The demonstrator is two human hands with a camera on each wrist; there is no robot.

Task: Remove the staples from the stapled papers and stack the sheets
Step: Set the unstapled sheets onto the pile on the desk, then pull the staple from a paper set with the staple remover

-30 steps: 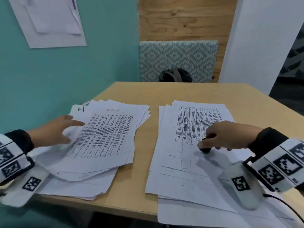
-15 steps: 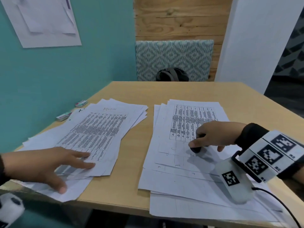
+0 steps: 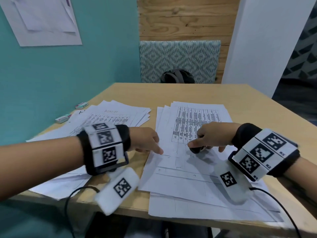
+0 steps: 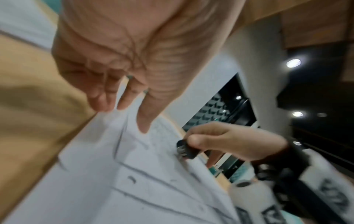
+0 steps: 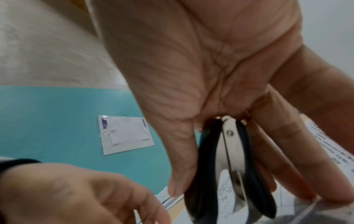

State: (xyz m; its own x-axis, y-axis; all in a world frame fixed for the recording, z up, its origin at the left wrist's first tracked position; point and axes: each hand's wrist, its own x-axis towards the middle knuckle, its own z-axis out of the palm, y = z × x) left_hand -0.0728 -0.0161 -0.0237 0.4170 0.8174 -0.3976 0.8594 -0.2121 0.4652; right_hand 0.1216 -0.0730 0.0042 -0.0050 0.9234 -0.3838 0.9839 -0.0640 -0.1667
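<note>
Stapled papers (image 3: 185, 152): thin office sheets, judged light, limp and easy to crease or tear at the staple; best pinned flat close to the stapled corner, not lifted by a free edge. They lie fanned on the right half of the wooden surface (image 3: 171, 93), top sheet printed with a dense black table, lower sheets showing faint ruled lines and small dark marks that may be staples; too small to confirm. Left hand (image 3: 145, 141): fingers (image 4: 142, 121) extended, tips touching down on the left edge of the top sheet, gripping nothing. Right hand (image 3: 211, 136): thumb and fingers curled round a black staple remover (image 3: 196, 149) with metal claws, resting on the top sheet just right of the left fingertips. Remover judged rigid and small; a pinch across its two wings should suffice. Second loose pile of sheets (image 3: 109, 121) lies to the left, well apart. Two small boxes (image 3: 72, 112) sit near the teal wall.
</note>
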